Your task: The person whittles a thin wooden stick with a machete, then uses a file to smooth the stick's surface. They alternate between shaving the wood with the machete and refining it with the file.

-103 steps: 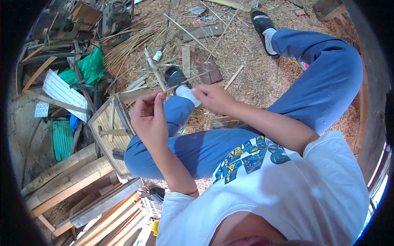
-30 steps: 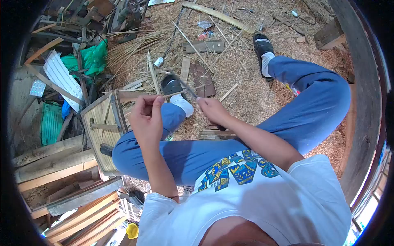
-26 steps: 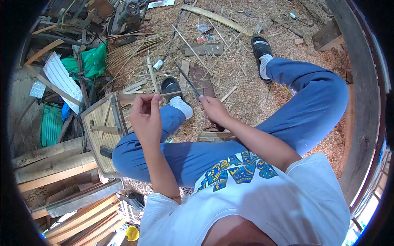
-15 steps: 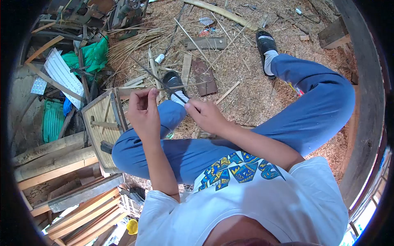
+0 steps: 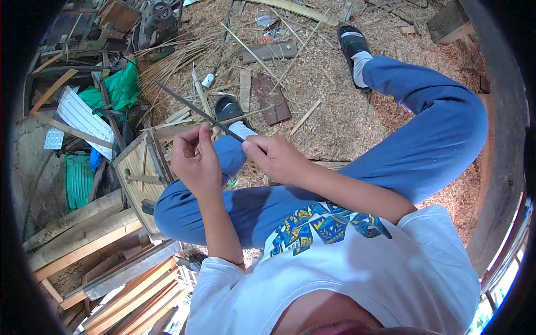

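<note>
My right hand (image 5: 277, 159) is closed round the near end of a long dark blade-like tool (image 5: 192, 107), which points up and to the left. My left hand (image 5: 195, 159) is pinched beside the tool, thumb against the fingers, on a thin pale strip (image 5: 254, 113) that runs to the right under or behind the tool. Where strip and tool cross, I cannot tell whether they touch. Both hands are above my bent leg in blue trousers (image 5: 262, 215).
A wooden frame or stool (image 5: 131, 167) stands left of my knee. Bundled thin sticks (image 5: 173, 61), a green sheet (image 5: 121, 84) and stacked planks (image 5: 84, 240) lie at the left. A brown board (image 5: 272, 100) rests on the shavings-covered ground. A thick beam (image 5: 502, 111) curves along the right.
The dark tool shows more of its length and its tip has moved left. My right hand has shifted slightly left. The whole view has also shifted a little.
</note>
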`<state>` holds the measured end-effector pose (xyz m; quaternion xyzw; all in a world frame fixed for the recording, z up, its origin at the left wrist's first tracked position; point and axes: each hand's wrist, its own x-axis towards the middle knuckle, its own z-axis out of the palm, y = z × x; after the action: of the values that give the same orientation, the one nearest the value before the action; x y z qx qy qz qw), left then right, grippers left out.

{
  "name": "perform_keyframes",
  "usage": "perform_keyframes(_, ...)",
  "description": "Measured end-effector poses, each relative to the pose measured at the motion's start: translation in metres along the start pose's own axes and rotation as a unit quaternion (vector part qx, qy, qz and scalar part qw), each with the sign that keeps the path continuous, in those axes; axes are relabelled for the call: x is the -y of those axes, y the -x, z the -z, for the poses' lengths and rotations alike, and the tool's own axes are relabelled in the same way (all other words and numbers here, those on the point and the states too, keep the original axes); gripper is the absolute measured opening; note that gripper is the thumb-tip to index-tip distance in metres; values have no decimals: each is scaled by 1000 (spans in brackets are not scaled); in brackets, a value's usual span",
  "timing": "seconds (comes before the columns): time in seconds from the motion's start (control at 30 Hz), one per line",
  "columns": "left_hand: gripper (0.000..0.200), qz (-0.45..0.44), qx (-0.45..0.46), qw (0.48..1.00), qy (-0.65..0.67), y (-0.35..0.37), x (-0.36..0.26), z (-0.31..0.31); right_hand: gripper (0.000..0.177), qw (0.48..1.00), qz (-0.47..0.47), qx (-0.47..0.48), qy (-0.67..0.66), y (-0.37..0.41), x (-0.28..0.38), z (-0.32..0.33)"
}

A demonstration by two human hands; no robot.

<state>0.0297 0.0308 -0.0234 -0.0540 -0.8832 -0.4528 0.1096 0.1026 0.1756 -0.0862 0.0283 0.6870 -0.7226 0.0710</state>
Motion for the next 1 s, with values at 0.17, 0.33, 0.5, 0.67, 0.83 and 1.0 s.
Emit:
perform_keyframes(0.17,12,-10,-5,1000,2,-4,2,-1,41,998,-49,10,-37,-5,-15,0)
perform_keyframes(0.33,13,-1,7,1000,-16,-1,-4,-4,43,997,-57,2,-57,-2,-12,2)
perform_keyframes(0.5,12,-25,2,1000,12,-6,0,-8,42,992,-85,15,-95,-7,-18,4)
perform_keyframes(0.67,12,6,10,999,-38,-6,-8,-5,42,994,-66,-8,-82,-11,-40,-2)
perform_keyframes(0.83,11,-14,15,999,36,-10,-1,-10,42,995,-57,12,-83,-7,-25,3)
perform_keyframes(1.0,10,22,21,999,-16,-9,-8,-3,43,971,-214,20,-106,-10,-21,11)
